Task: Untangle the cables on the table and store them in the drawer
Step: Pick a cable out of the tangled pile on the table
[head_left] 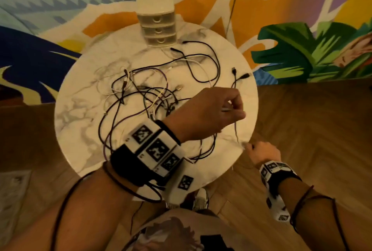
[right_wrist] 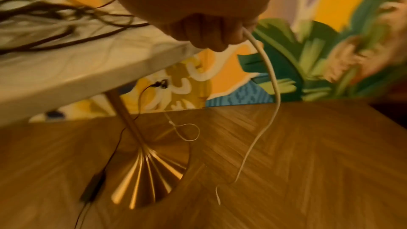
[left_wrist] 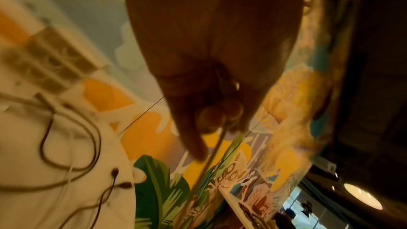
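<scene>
A tangle of black, white and purple cables point(head_left: 153, 98) lies across the round marble table point(head_left: 80, 110). A small white drawer unit point(head_left: 158, 29) stands at the table's far edge, its three drawers closed. My left hand point(head_left: 233, 108) is raised over the table's right side and pinches a thin white cable point(head_left: 236, 130); in the left wrist view its fingertips point(left_wrist: 211, 119) pinch that cable point(left_wrist: 207, 163). My right hand point(head_left: 253, 148) is a fist at the near right rim and grips the same cable. Below the right hand point(right_wrist: 209, 36) the white cable point(right_wrist: 272, 76) dangles towards the floor.
The gold pedestal base point(right_wrist: 149, 171) stands on the wooden herringbone floor. A black lead point(right_wrist: 141, 97) runs from a wall socket point(right_wrist: 161, 84) down past the table leg. Another white cable point(right_wrist: 187, 131) loops near the floor. A painted mural wall rises behind the table.
</scene>
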Demonstrator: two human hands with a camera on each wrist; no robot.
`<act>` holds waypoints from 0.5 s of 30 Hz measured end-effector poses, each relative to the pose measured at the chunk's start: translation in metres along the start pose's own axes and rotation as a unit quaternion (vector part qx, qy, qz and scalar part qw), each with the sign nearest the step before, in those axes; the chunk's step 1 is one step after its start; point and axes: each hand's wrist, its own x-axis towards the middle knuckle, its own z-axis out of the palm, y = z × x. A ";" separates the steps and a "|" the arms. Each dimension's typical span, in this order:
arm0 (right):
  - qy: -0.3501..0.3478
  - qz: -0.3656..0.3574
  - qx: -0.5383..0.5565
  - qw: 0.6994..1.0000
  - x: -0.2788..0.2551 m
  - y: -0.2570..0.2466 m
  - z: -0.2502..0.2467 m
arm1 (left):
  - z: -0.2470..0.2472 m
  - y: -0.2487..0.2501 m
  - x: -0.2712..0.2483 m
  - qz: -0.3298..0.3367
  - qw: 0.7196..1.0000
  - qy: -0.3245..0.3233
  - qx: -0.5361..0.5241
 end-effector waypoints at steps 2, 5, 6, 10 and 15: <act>-0.007 0.079 0.075 0.994 0.008 0.019 -0.003 | -0.003 -0.002 0.005 0.012 0.998 0.005 0.068; -0.024 0.061 0.230 0.971 0.014 0.027 -0.013 | -0.003 -0.007 0.015 0.025 0.984 0.054 0.168; -0.007 0.036 0.269 0.962 0.014 0.026 -0.015 | 0.000 -0.007 0.017 0.031 0.981 0.045 0.187; 0.117 0.051 0.339 0.932 0.013 0.051 -0.019 | 0.005 0.002 0.025 0.027 0.986 0.020 0.164; 0.039 0.036 0.139 0.989 0.002 0.074 -0.007 | 0.035 0.027 0.035 0.099 0.992 0.014 0.078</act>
